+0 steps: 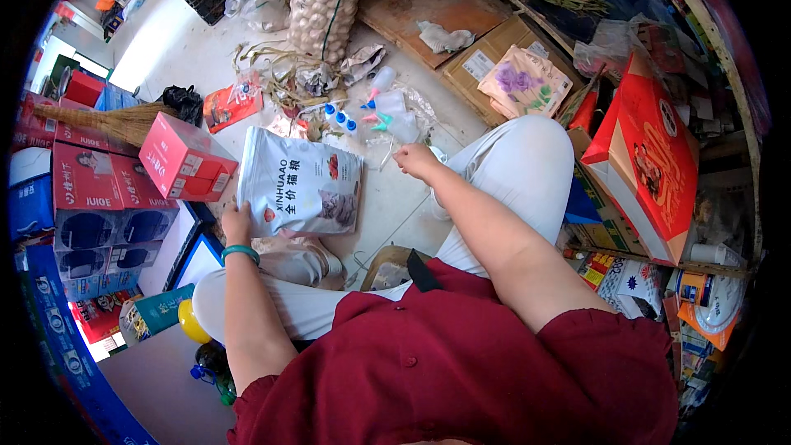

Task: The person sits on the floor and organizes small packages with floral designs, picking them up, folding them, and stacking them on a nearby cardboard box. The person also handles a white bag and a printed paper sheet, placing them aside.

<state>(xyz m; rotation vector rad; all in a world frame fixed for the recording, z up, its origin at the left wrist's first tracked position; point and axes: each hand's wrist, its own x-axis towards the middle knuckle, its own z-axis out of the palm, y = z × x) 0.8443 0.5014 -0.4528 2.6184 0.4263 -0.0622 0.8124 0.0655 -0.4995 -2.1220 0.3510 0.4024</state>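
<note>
A white and blue bag of cat food [303,185] is gripped at its lower left edge by my left hand [236,221], which has a green bangle at the wrist. The bag leans over my lower left leg and bears a picture of a cat. My right hand [415,161] is held above the floor to the right of the bag, its fingers curled; whether something thin is pinched there I cannot tell. Just beyond it on the floor lie several small plastic squeeze bottles [403,127] with blue, pink and green tips, and several small blue-capped bottles [340,118].
A mesh sack of garlic [334,0] stands ahead, with dry stalks [278,77] beside it. Red boxes [188,157] and a straw broom [117,123] are at the left. A flowered packet [525,81] lies on flat cardboard, and a red gift box [649,161] stands at the right.
</note>
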